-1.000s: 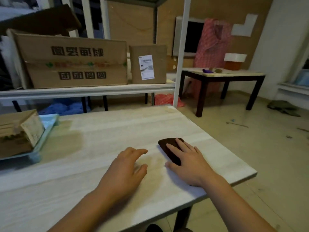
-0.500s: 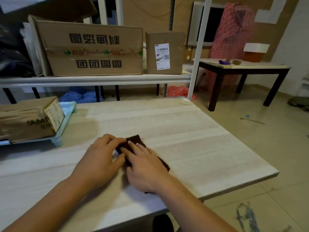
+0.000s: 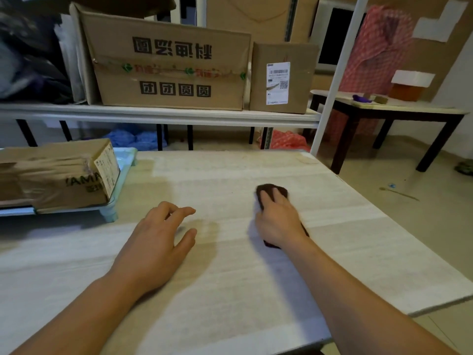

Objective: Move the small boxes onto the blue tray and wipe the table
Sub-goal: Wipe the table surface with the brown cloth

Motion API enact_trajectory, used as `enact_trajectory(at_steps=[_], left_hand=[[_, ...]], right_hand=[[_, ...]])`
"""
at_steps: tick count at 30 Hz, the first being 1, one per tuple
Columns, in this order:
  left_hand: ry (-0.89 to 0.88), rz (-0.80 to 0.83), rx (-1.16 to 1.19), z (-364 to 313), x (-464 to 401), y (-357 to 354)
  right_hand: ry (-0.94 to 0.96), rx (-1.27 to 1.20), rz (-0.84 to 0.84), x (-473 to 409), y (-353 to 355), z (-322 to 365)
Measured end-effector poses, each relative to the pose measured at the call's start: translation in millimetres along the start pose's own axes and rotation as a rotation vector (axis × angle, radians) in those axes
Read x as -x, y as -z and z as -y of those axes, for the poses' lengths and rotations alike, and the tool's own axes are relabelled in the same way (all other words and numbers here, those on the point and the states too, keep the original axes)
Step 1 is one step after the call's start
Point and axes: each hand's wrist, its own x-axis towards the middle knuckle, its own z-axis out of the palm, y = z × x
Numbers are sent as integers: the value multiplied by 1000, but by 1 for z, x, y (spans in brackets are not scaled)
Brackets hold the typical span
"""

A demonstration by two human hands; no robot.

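A dark brown cloth point(image 3: 271, 190) lies on the pale wooden table point(image 3: 230, 290), right of the middle. My right hand point(image 3: 277, 220) presses flat on the cloth and covers most of it. My left hand point(image 3: 158, 242) rests on the bare tabletop to the left, fingers apart, holding nothing. At the far left, small cardboard boxes point(image 3: 58, 175) lie on the light blue tray point(image 3: 122, 175), which stands on short legs on the table.
Behind the table a white metal shelf point(image 3: 158, 115) carries a large carton point(image 3: 169, 62) and a smaller labelled carton point(image 3: 281, 78). A white post point(image 3: 335, 80) rises at the table's far right corner. A dark side table point(image 3: 384, 116) stands to the right on the floor.
My right hand has slid the cloth from beside my left hand to the right and farther away. My left hand has come off the cloth and rests apart.
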Motion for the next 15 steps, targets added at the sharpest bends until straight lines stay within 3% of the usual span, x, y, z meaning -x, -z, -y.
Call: enact_trajectory(at_steps=[3, 6, 11, 15], left_hand=[[29, -58, 20, 5, -2, 1], [32, -76, 9, 7, -2, 1], [50, -75, -13, 8, -3, 0], [109, -87, -37, 12, -3, -1]], right_hand=[[392, 9, 94, 21, -15, 49], [526, -19, 151, 50, -17, 46], [302, 109, -44, 3, 1, -14], [94, 82, -9, -68, -10, -11]])
